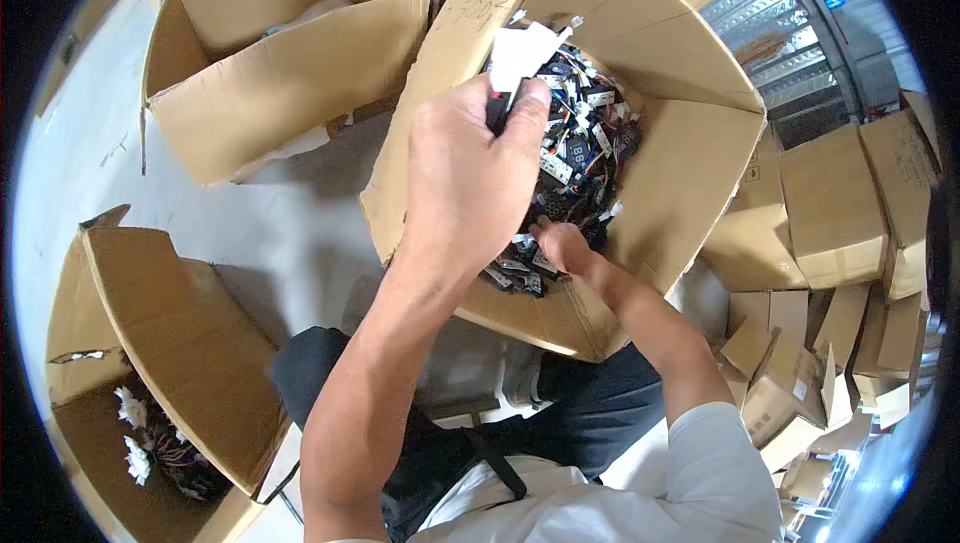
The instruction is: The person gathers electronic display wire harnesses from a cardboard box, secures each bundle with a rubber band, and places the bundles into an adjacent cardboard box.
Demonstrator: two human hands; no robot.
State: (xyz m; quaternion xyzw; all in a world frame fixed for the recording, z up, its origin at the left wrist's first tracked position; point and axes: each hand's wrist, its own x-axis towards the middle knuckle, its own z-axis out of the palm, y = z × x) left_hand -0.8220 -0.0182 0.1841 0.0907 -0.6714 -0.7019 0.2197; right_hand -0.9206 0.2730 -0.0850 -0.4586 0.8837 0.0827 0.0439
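Observation:
A large open cardboard box (690, 173) stands before me, with a heap of small black electronic modules (575, 148) and coloured wires inside. Above the heap, my left hand (480, 143) is closed on a black part with white connectors (520, 51) sticking out past the fingers. My right hand (560, 243) reaches down to the lower part of the heap; its fingertips are partly hidden among the modules, and what they hold, if anything, cannot be made out.
Another open box (290, 83) stands at the upper left. At the lower left, a box (180, 343) holds wires with white connectors (138, 458). Stacked cartons (830, 203) fill the right side. My knees are below the large box.

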